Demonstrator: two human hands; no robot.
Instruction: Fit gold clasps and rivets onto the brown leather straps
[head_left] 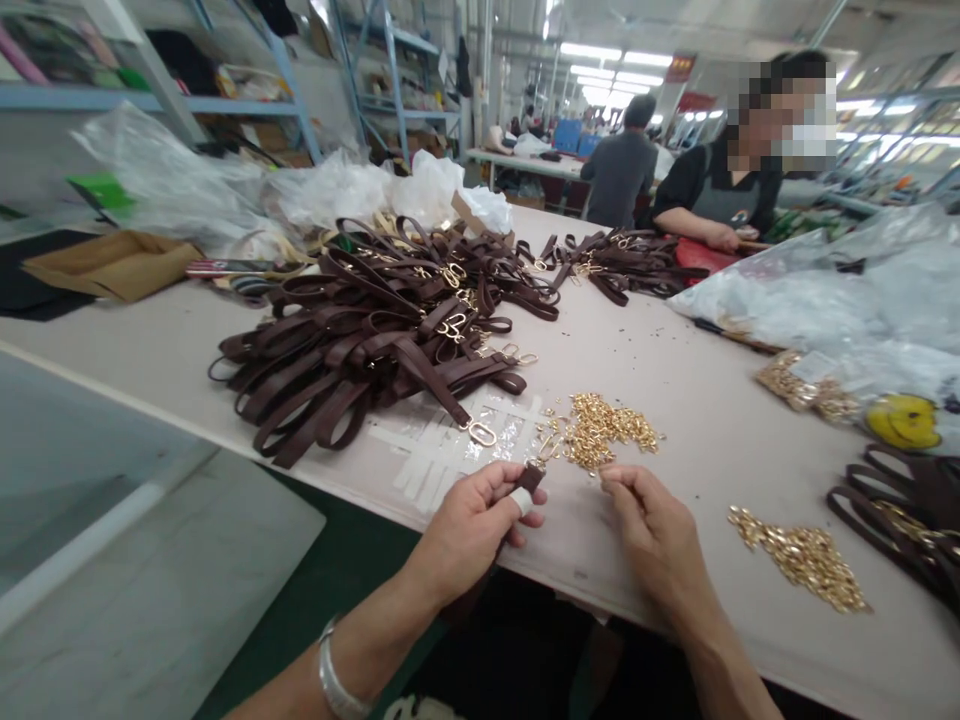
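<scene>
Left hand (472, 525): pinches the brown strap end (532, 480) between thumb and bent fingers, over the near edge of the table (660, 370).
Strap end: points toward the far side, leaning slightly right, with a gold ring (551, 446) just past the tip; hides its remaining length below the hand.
Right hand (652, 515): sits right of the strap end, apart from it; holds thumb and forefinger tips close together, cannot tell whether on a small piece.
Gold pile (600, 430): lies just beyond the hands, nearer the right one.
</scene>
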